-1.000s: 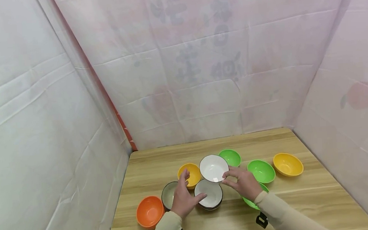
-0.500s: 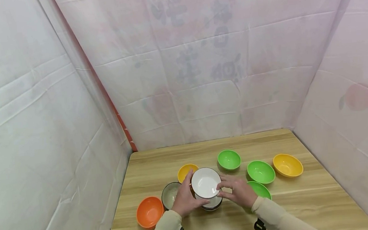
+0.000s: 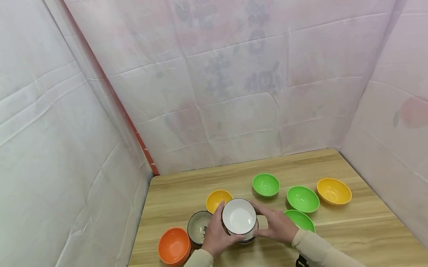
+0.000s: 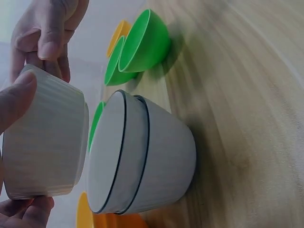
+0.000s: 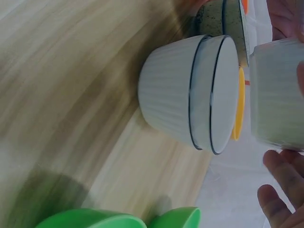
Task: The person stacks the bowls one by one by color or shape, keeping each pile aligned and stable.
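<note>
A white bowl with a thin dark rim is held up between both hands, its mouth upward. My left hand grips its left side, thumb and fingers around the wall. On the opposite side my right hand holds it with thumb and fingertips. Close beneath is a stack of two matching white bowls, nested and upright on the table; in the head view the held bowl hides most of it. In the left wrist view a gap shows between the held bowl's base and the stack's rim.
Left of the stack stand a speckled grey bowl and stacked orange bowls. A yellow bowl is behind. To the right are green bowls and a wider yellow bowl. The wooden table meets white sheet walls.
My right hand has brought the white bowl left and toward me, over the stack. My left hand, earlier apart from it, now grips its other side.
</note>
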Tool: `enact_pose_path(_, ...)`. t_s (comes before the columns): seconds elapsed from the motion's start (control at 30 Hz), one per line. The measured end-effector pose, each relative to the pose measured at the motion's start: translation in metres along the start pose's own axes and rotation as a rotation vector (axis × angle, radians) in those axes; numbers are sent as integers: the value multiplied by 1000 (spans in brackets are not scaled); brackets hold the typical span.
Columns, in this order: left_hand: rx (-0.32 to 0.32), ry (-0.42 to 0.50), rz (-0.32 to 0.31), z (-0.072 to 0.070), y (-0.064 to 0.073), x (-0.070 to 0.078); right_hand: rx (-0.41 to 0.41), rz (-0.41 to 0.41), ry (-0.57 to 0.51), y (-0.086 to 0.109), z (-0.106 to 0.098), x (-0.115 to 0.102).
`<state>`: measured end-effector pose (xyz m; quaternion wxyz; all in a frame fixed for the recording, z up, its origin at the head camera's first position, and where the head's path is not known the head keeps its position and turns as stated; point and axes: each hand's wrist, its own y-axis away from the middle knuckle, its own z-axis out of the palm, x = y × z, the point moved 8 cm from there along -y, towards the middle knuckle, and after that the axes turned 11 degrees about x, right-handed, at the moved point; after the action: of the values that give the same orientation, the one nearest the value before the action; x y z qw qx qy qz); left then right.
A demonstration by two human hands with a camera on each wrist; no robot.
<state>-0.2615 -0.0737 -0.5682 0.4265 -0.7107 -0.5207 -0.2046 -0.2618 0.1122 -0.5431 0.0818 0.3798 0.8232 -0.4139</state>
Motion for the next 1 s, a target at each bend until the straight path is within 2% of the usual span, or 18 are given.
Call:
enact_pose_path(0.23,20,-14,5,7,5,-1,-97,188,-113,5,13,16)
enact_pose_path(0.33,27,-29,6,11,7,-4,-137,234,-138,8,18,21)
enact_pose_path(0.5,35,-39,-11,16,11,-11,-155,245,-152,11,23,26)
enact_pose_path(0.77,64,-135,12,20,14,-19,-145,251,-166,13,29,30)
enact_pose_path(1.0,37,-152,34,24,16,-19,-131,231,-150,15,34,33)
